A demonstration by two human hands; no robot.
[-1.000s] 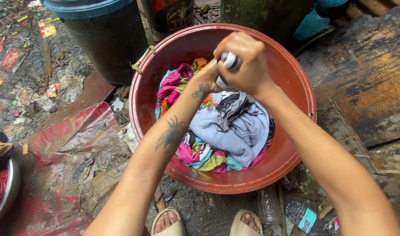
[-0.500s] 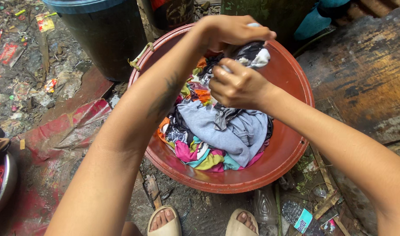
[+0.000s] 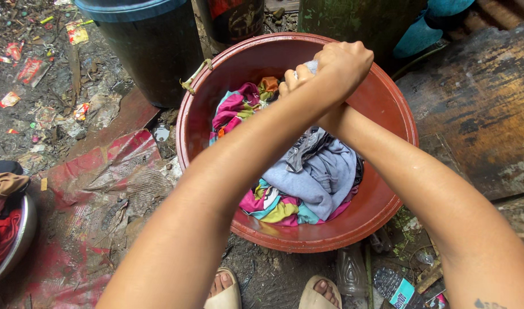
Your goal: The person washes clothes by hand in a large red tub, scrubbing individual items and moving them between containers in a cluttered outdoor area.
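Overhead, crossed hands, left hand [image 3: 343, 67] and right hand [image 3: 296, 86], both clench a twisted grey cloth [image 3: 311, 67] above the red basin [image 3: 388, 109] of laundry [image 3: 319, 171].

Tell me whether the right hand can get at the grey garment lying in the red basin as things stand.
Probably not at once: the right hand and left hand are both clenched on a twisted cloth above the red basin. The grey garment lies uncovered just below.
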